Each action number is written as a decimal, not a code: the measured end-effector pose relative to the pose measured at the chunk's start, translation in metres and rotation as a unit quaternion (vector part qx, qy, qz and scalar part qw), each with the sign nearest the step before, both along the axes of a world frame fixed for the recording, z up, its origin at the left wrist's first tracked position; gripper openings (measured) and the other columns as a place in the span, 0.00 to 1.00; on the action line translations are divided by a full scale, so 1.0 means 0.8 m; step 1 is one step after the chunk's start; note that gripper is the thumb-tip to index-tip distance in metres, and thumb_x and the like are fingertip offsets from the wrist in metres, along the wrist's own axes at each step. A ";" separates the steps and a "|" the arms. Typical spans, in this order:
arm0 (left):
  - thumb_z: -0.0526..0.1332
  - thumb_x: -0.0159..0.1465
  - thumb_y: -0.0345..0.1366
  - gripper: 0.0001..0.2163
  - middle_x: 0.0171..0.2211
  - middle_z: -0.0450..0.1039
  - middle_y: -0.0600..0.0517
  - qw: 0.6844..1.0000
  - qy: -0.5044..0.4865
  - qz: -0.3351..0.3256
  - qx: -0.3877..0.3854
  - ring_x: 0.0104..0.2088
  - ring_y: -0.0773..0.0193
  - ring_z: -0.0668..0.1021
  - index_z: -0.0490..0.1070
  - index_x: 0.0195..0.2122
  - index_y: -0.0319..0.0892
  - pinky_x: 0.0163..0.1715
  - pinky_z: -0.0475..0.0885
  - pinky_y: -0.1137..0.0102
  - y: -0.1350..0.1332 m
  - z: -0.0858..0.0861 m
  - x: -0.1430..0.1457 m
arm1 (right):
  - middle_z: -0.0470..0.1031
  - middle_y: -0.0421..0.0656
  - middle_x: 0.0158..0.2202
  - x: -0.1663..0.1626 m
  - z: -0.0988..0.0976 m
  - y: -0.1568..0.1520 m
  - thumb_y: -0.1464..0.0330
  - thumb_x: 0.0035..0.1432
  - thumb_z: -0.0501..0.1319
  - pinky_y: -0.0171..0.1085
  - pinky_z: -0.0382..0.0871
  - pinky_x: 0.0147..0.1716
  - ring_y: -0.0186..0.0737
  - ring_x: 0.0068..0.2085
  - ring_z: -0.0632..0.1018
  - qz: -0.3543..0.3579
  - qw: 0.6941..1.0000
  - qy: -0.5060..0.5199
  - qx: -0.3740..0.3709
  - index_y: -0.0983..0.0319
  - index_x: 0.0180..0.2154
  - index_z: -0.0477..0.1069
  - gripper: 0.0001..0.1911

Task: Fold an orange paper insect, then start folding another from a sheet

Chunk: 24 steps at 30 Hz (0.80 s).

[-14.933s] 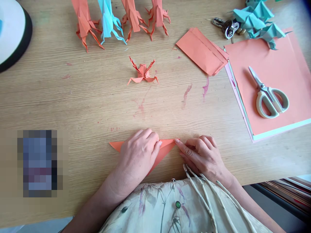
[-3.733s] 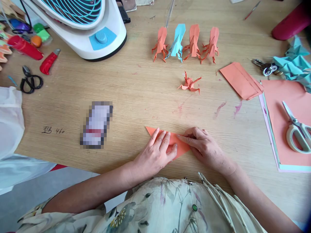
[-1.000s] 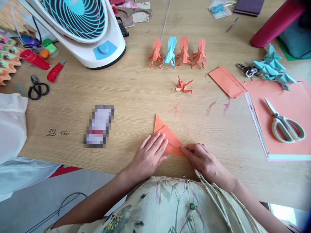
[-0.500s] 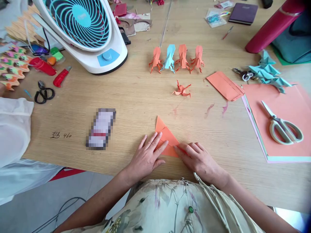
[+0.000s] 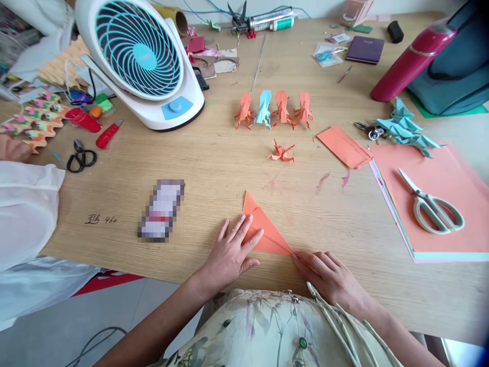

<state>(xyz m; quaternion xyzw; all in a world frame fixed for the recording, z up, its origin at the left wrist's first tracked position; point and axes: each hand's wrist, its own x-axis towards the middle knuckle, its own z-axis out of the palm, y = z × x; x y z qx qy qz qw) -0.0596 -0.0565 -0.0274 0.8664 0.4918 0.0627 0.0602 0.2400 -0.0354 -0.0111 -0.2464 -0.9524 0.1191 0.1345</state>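
A folded sheet of orange paper [image 5: 269, 232], triangular with crease lines, lies on the table in front of me. My left hand [image 5: 231, 250] rests flat on its left part, fingers spread and open. At the paper's right corner, my right hand [image 5: 324, 275] is closed, with thumb and forefinger on the tip. Beyond the paper sits a small orange folded-paper figure [image 5: 282, 152] with thin pointed limbs. Several upright origami figures stand in a row behind it, among them a light blue one [image 5: 263, 108] and an orange one [image 5: 282, 107].
White-handled scissors [image 5: 437, 211] lie on coloured sheets [image 5: 389, 244] at right, near folded orange paper [image 5: 342, 147] and teal origami [image 5: 407, 127]. A fan [image 5: 153, 109], black scissors [image 5: 80, 157] and a blurred phone [image 5: 162, 210] are leftward. Another person's white sleeve [image 5: 28, 204] reaches in.
My right hand has slid right and toward me along the paper's edge to its corner, baring more of the paper. My left hand keeps its place on the paper. The view has shifted slightly.
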 end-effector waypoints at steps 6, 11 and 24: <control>0.50 0.70 0.53 0.30 0.70 0.52 0.33 1.000 0.006 -0.003 0.002 0.70 0.41 0.57 0.59 0.69 0.42 0.64 0.54 0.41 -0.001 -0.003 -0.003 | 0.77 0.54 0.49 0.006 -0.008 -0.014 0.74 0.71 0.45 0.44 0.71 0.33 0.45 0.37 0.74 -0.037 0.999 0.019 0.011 0.67 0.60 0.68 0.22; 0.51 0.71 0.51 0.29 0.70 0.52 0.33 1.000 -0.003 0.005 0.002 0.70 0.41 0.56 0.59 0.68 0.42 0.64 0.53 0.41 0.000 -0.005 -0.002 | 0.77 0.53 0.51 0.015 0.002 -0.016 0.76 0.69 0.51 0.45 0.71 0.37 0.45 0.40 0.75 -0.041 0.999 -0.019 0.006 0.67 0.57 0.70 0.19; 0.52 0.72 0.47 0.26 0.70 0.55 0.37 0.999 -0.027 0.017 0.013 0.71 0.43 0.55 0.60 0.68 0.41 0.66 0.53 0.44 -0.003 -0.006 0.000 | 0.74 0.50 0.41 -0.011 -0.004 -0.015 0.72 0.69 0.54 0.43 0.71 0.40 0.44 0.40 0.75 -0.166 0.984 0.042 -0.047 0.64 0.47 0.72 0.10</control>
